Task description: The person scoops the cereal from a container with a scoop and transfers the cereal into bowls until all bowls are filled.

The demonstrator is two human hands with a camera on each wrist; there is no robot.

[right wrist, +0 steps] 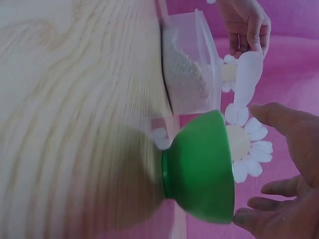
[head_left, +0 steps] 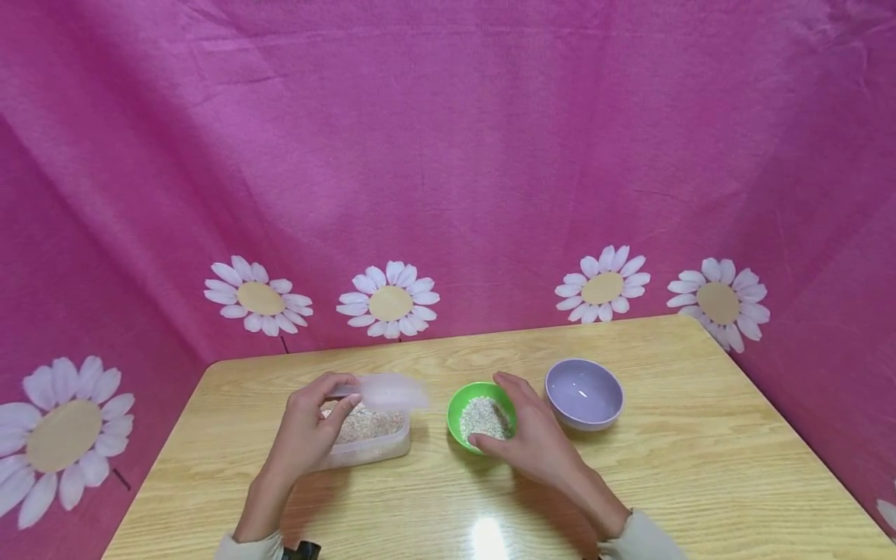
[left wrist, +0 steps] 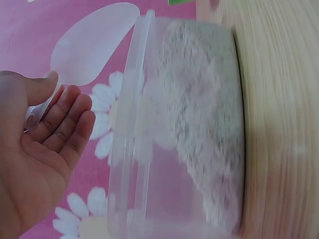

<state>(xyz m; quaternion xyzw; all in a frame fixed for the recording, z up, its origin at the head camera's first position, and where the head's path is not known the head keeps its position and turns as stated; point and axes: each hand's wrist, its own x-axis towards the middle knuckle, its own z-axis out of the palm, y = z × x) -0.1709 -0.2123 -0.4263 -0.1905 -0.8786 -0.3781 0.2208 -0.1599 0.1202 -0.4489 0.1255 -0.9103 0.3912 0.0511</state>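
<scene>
Bench [head_left: 434,498]: pale wood-grain top with rounded far corners and a bright glare spot near the front edge. Backdrop [head_left: 448,155]: pink cloth, creased, hung behind and down both sides of the bench, printed with white daisies [head_left: 389,299] with tan centres in a row just above the bench's far edge. Tub [head_left: 371,445]: clear plastic, rectangular, standing on the bench left of centre, partly filled with pale grain. Scoop [head_left: 389,391]: translucent plastic, held over the tub, its bowl toward the green bowl; the grain in it, if any, cannot be made out. Left hand [head_left: 308,428]: over the tub's near left corner, thumb and fingers pinching the scoop's handle; the left wrist view shows the thumb [left wrist: 35,87] pressed on the handle with the fingers curled beneath. Green bowl [head_left: 481,414]: small, on the bench just right of the tub, holding pale grain. Right hand [head_left: 535,435]: fingers loosely spread around the green bowl's right side and near rim; the right wrist view shows the fingers [right wrist: 279,204] close to the rim, contact unclear. Lilac bowl [head_left: 584,393]: on the bench just right of the green bowl, behind the right hand, inside bare.
</scene>
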